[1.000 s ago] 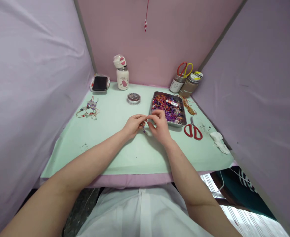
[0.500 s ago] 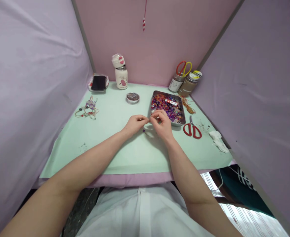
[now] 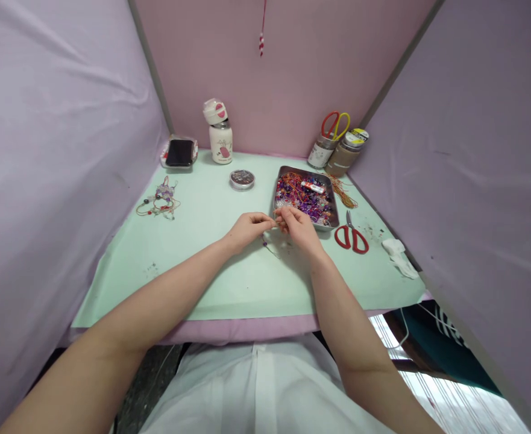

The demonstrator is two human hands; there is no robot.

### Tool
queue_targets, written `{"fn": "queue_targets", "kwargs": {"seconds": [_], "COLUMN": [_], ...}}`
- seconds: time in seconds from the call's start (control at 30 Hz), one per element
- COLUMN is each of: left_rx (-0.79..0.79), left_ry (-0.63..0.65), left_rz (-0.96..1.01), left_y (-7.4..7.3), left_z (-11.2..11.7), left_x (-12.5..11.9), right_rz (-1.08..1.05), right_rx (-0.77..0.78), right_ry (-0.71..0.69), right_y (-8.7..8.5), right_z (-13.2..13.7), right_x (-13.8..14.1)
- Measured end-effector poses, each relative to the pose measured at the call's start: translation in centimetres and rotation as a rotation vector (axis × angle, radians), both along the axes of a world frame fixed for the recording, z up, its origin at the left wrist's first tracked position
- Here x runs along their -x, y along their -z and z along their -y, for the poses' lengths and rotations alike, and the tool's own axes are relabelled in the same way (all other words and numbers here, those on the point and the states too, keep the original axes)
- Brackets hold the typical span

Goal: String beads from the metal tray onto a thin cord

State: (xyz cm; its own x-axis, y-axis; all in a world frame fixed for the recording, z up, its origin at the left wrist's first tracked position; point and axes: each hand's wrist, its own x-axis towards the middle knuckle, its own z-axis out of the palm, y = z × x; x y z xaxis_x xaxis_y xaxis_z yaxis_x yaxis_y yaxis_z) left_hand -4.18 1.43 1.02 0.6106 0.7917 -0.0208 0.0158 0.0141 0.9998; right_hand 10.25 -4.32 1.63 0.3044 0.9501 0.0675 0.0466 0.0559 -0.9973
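Note:
Over the middle of the table, my left hand [image 3: 249,231] pinches a thin beaded cord [image 3: 266,243] between thumb and fingertips. A small purple bead sits on the cord, and its loose end trails down to the right below the hands. My right hand [image 3: 296,227] is closed with its fingertips pinched on the same cord, almost touching the left fingertips. Fine detail between the fingers is too small to make out. Just behind the right hand, a metal tray [image 3: 337,211] holds purple, red and orange beads, tangled threads and a small white-and-red tube [image 3: 313,187].
Red-handled scissors [image 3: 352,234] lie right of the tray, with orange cords [image 3: 344,193] behind. At the back stand a bottle [image 3: 221,144], a round container [image 3: 242,179], a jar [image 3: 320,152] holding scissors, and a brown jar [image 3: 341,160]. Beaded strings [image 3: 161,202] and a phone [image 3: 179,153] lie left.
My right hand has turned over somewhat, its fingers curling downward at the cord. My left hand stays nearly in place, and the cord's loose end now hangs more visibly.

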Motion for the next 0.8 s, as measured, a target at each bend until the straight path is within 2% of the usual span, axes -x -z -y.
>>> {"fn": "queue_targets", "kwargs": {"seconds": [0.13, 0.23, 0.37, 0.53, 0.63, 0.8], "left_rx": [0.143, 0.192, 0.206, 0.167, 0.146, 0.205], "left_ry": [-0.022, -0.028, -0.030, -0.048, -0.088, -0.100], "left_rz": [0.073, 0.093, 0.107, 0.095, 0.089, 0.107], "left_y": [-0.10, -0.32, -0.43, -0.02, 0.17, -0.07], "left_z": [-0.27, -0.30, -0.22, -0.36, -0.46, -0.38], "left_x": [0.06, 0.10, 0.12, 0.07, -0.02, -0.08], "right_rz": [0.054, 0.085, 0.125, 0.241, 0.273, 0.257], "right_rx": [0.033, -0.021, -0.082, -0.063, -0.029, 0.011], "right_ry": [-0.089, -0.147, -0.084, 0.025, 0.036, 0.016], "right_y": [-0.43, -0.59, -0.63, -0.52, -0.46, -0.54], "right_z": [0.43, 0.67, 0.70, 0.63, 0.63, 0.75], "right_x": [-0.10, -0.13, -0.21, -0.12, 0.06, 0.40]}}
